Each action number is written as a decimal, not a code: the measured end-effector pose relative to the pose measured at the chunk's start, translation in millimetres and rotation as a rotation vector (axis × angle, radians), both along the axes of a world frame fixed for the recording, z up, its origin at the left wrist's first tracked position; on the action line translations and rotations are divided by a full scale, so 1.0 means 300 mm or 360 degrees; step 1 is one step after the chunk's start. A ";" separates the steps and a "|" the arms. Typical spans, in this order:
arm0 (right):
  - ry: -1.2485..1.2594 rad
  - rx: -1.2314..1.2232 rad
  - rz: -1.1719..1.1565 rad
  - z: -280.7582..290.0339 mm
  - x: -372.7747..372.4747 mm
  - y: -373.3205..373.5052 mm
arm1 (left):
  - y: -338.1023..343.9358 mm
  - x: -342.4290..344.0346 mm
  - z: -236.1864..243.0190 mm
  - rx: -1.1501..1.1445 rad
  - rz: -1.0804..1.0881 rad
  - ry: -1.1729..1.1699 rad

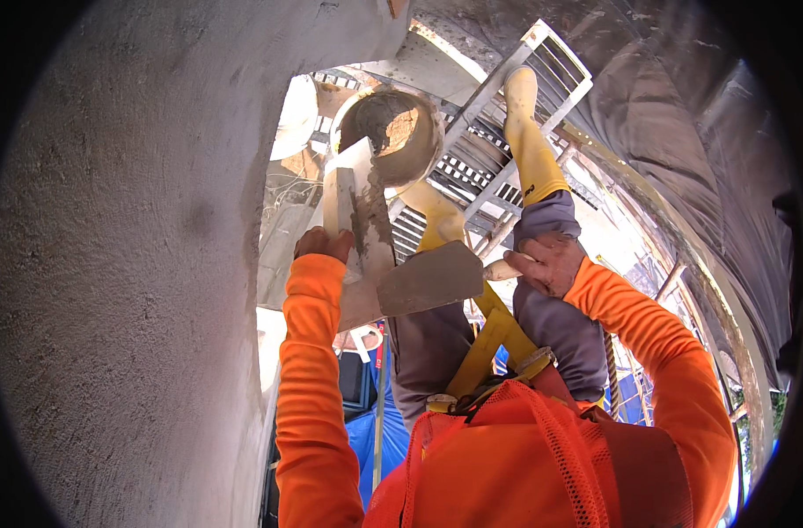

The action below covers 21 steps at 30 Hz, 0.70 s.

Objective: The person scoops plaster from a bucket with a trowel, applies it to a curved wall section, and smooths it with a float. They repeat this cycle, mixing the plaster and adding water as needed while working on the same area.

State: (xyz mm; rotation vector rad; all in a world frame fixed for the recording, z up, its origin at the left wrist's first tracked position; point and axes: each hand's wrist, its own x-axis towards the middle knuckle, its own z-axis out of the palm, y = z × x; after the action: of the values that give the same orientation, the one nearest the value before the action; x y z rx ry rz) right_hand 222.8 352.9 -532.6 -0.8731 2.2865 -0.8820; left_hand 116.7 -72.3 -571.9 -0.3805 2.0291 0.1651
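My left hand (324,245) is closed round the bar handle of a long plastering float (371,211), held near the wall with its face smeared grey. In my right hand (549,262) is the pale handle of a trowel (432,280). The trowel's flat grey blade points left and overlaps the lower end of the float; I cannot tell whether they touch. Beyond the float stands a round bucket (340,123), its inside coated with mortar. A rough grey plastered wall (137,264) rises close on my left.
My yellow boots (524,132) are on a slatted metal scaffold platform (476,167) with gaps in it. A metal frame (560,62) stands at the far side. Dark sheeting (683,141) and a curved pole (709,264) hang along the right. Blue tarpaulin (362,449) shows below.
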 end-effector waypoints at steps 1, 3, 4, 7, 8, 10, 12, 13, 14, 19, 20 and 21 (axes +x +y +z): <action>-0.0005 -0.0033 0.0123 -0.026 -0.004 -0.012 | 0.006 -0.003 -0.003 -0.0005 -0.0038 -0.0023; -0.0147 0.0090 0.0204 -0.106 -0.013 -0.044 | 0.018 0.002 -0.001 -0.0010 -0.0083 -0.0031; -0.0205 0.0148 0.0217 -0.161 -0.022 -0.064 | 0.022 0.011 0.004 -0.0012 -0.0086 -0.0015; -0.0381 0.0360 0.0264 -0.340 -0.055 -0.116 | 0.033 0.038 0.014 -0.0090 -0.0070 -0.0031; -0.0451 0.0469 0.0263 -0.399 -0.071 -0.129 | 0.033 0.047 0.012 -0.0122 -0.0059 -0.0036; -0.0613 0.0595 0.0181 -0.513 -0.106 -0.174 | 0.017 0.070 0.011 -0.0110 -0.0041 -0.0064; -0.0655 0.0691 0.0052 -0.580 -0.124 -0.205 | -0.013 0.088 -0.006 -0.0059 0.0081 -0.0092; -0.0671 0.0700 -0.0045 -0.583 -0.120 -0.212 | -0.034 0.099 -0.014 -0.0024 0.0194 -0.0115; -0.0679 0.0675 -0.0148 -0.571 -0.113 -0.219 | -0.064 0.115 -0.014 0.0006 0.0330 -0.0136; -0.0402 -0.0171 -0.0520 -0.258 0.047 -0.182 | -0.167 0.159 -0.047 0.0590 0.1512 -0.0069; -0.0398 -0.0266 -0.0447 -0.188 0.085 -0.180 | -0.174 0.167 -0.052 0.0671 0.1679 -0.0048; -0.0400 -0.0365 -0.0384 -0.134 0.118 -0.181 | -0.177 0.175 -0.058 0.0681 0.1776 -0.0068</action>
State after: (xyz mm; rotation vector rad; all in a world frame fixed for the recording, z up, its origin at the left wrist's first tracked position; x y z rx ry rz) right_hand 258.3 298.7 -572.8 -0.5461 2.1254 -1.3026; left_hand 169.1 -125.3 -589.5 -1.1748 1.4679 1.2234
